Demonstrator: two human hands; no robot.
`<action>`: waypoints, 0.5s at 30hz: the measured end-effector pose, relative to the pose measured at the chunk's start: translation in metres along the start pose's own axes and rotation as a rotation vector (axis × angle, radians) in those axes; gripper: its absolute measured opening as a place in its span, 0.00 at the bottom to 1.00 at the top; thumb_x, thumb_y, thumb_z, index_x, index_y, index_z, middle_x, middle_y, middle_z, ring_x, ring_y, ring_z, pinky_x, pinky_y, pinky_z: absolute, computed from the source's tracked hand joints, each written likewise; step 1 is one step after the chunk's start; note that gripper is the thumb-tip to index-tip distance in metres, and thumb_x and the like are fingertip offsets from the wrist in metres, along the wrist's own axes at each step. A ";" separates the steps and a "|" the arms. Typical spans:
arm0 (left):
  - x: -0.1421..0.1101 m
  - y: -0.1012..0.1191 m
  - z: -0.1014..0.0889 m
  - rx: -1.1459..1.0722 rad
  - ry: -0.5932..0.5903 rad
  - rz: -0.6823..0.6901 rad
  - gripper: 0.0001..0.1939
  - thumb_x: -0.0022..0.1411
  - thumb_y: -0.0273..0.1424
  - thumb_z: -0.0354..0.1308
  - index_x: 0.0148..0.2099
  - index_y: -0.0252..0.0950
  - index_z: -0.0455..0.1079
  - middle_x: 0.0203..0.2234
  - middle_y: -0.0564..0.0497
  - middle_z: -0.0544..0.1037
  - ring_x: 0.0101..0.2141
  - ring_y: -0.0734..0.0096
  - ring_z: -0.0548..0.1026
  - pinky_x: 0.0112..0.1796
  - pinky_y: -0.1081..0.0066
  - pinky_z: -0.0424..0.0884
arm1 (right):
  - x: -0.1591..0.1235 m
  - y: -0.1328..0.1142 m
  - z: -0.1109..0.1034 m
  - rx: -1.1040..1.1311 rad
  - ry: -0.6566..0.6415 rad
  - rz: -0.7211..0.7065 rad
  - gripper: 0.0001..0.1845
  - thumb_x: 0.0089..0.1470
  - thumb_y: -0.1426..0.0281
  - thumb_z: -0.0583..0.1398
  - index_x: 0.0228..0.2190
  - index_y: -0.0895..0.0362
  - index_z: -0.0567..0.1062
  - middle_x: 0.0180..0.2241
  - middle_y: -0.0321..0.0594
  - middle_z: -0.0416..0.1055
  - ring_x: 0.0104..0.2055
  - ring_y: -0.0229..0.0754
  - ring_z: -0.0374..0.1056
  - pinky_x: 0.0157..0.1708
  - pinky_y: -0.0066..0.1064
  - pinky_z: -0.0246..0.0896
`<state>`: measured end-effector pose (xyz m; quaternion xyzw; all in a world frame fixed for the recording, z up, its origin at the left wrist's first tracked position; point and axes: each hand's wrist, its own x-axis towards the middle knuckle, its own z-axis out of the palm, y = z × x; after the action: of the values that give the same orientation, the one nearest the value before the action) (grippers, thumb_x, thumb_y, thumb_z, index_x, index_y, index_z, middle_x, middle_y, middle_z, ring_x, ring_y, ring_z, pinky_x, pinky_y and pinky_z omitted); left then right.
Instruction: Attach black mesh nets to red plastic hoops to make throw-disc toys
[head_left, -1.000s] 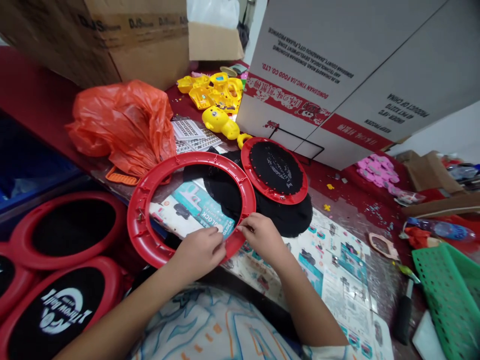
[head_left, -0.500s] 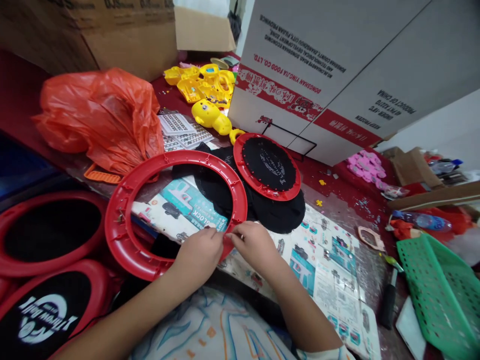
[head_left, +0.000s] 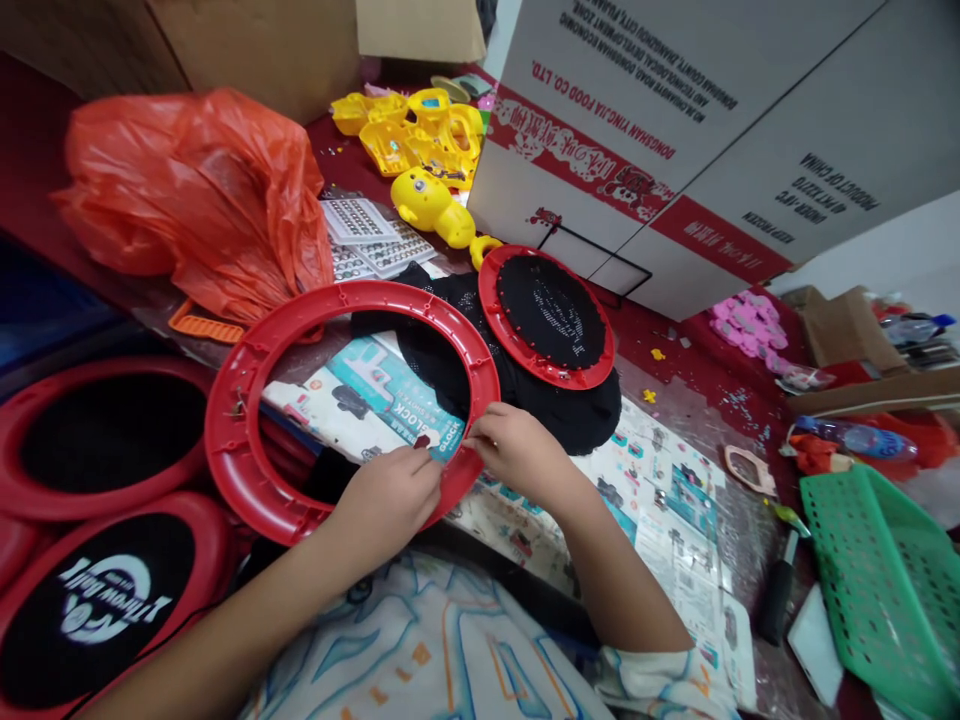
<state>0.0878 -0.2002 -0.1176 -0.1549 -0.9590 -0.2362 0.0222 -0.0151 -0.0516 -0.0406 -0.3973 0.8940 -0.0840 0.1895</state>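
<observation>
A red plastic ring (head_left: 238,455), its ribbed side up, lies tilted in front of me over printed sheets. My left hand (head_left: 397,495) is closed at its near edge, with a small dark-red bit (head_left: 422,441) at the fingertips, too small to name. On the ring's near right side, my right hand (head_left: 521,455) has its fingers pinched together against the rim; what they hold is hidden. Just beyond lies a smaller red-rimmed disc with a black mesh centre (head_left: 551,312), resting on black cloth (head_left: 577,418).
Red discs with black faces (head_left: 112,430) are stacked at left. An orange plastic bag (head_left: 202,200), yellow toy parts (head_left: 420,135) and a large white carton (head_left: 660,150) stand behind. A green basket (head_left: 862,560) and a black-handled tool (head_left: 778,600) are at right.
The view has shifted slightly. My left hand has drawn a little away from my right, and a small dark-red bit now shows at its fingertips. My right hand stays at the rim.
</observation>
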 end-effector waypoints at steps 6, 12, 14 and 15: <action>-0.002 -0.008 -0.009 0.008 0.003 0.041 0.12 0.61 0.25 0.47 0.31 0.34 0.70 0.27 0.46 0.74 0.32 0.59 0.71 0.35 0.62 0.68 | -0.002 -0.007 0.008 0.043 0.018 0.087 0.08 0.55 0.74 0.58 0.26 0.61 0.75 0.28 0.40 0.69 0.32 0.36 0.65 0.32 0.25 0.57; 0.004 0.005 -0.013 0.014 0.072 -0.087 0.13 0.64 0.32 0.48 0.36 0.33 0.72 0.30 0.44 0.76 0.32 0.58 0.73 0.33 0.62 0.68 | -0.005 -0.014 0.016 0.053 0.042 0.169 0.08 0.54 0.74 0.58 0.26 0.60 0.74 0.28 0.39 0.70 0.31 0.35 0.66 0.31 0.24 0.56; 0.008 0.010 -0.009 0.034 0.101 -0.125 0.14 0.64 0.29 0.46 0.34 0.33 0.72 0.28 0.44 0.76 0.29 0.59 0.73 0.30 0.63 0.67 | -0.006 -0.015 0.016 0.044 0.050 0.196 0.08 0.55 0.73 0.57 0.26 0.60 0.75 0.28 0.39 0.71 0.31 0.36 0.66 0.31 0.25 0.55; 0.009 0.011 -0.007 0.044 0.114 -0.134 0.14 0.64 0.28 0.45 0.32 0.33 0.72 0.27 0.44 0.76 0.28 0.59 0.73 0.29 0.64 0.66 | -0.008 -0.015 0.016 0.036 0.056 0.213 0.08 0.55 0.72 0.57 0.27 0.60 0.75 0.29 0.40 0.72 0.31 0.37 0.66 0.31 0.26 0.55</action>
<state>0.0821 -0.1913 -0.1049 -0.0762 -0.9694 -0.2244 0.0641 0.0067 -0.0561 -0.0485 -0.2939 0.9345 -0.0907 0.1795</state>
